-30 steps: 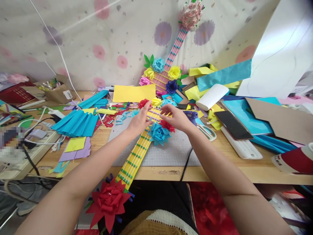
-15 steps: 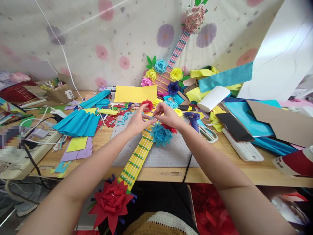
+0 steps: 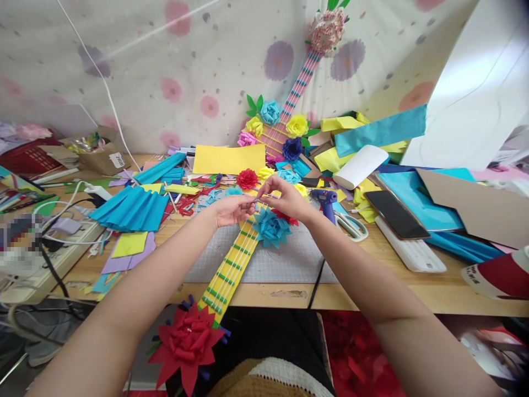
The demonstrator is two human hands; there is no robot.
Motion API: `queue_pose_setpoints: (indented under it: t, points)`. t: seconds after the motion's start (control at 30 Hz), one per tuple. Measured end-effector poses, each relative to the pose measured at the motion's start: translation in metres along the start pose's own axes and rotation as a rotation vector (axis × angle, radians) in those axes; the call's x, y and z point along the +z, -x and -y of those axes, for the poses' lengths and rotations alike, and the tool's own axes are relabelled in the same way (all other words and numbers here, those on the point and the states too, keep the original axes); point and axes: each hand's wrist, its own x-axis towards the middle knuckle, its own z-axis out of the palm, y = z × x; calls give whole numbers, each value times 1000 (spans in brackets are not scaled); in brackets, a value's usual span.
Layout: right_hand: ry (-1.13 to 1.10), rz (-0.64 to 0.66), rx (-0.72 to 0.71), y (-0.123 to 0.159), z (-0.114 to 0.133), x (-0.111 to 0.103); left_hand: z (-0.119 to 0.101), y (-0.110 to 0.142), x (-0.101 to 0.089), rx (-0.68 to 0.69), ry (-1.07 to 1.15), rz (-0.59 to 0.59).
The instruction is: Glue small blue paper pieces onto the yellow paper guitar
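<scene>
A yellow paper guitar (image 3: pixel 229 273) with white strings and green strips across its neck lies slanted over the desk edge. Its near end carries a large red paper flower (image 3: pixel 188 344). On its body, blue paper flowers such as this one (image 3: pixel 273 226) sit beside a red flower (image 3: pixel 247 178). Over the body, my left hand (image 3: pixel 233 210) is closed, palm turned up, fingers curled together. My right hand (image 3: pixel 283 197) pinches thumb and finger right against the left fingertips. Whatever lies between the fingertips is too small to make out.
Right of the hands lie a blue glue gun (image 3: pixel 325 201) and scissors (image 3: pixel 353 226). Farther right are a phone (image 3: pixel 397 214) and a paper cup (image 3: pixel 500 275). Pleated blue paper (image 3: pixel 130 208) and a power strip (image 3: pixel 28 275) are at left. A pink paper guitar (image 3: pixel 300 91) leans behind.
My left hand has rolled from spread finger and thumb to curled fingers with the palm up, uncovering the red and blue flowers behind it. My right hand stays nearly in place, still pinching.
</scene>
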Motion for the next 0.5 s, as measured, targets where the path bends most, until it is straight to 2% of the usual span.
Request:
queue_pose_setpoints:
  t: [0.07,0.13,0.2,0.27,0.33,0.43,0.5]
  points:
    - [65,-51,-4,1,-2,-8,4,-1,0,122,-118,-103]
    - [153,-172,9,5,-5,-24,8,-2,-1,254,-227,-207]
    - [235,-351,60,12,-8,-47,11,-3,-1,345,-294,-274]
    - [309,-607,142,26,-13,-71,13,-3,-1,386,-318,-301]
    - [416,-742,297,44,-22,-91,14,-3,-1,399,-322,-316]
    - [551,-712,554,73,-40,-104,14,-3,0,420,-318,-323]
    - [615,-538,631,87,-52,-102,15,-5,1,436,-305,-322]
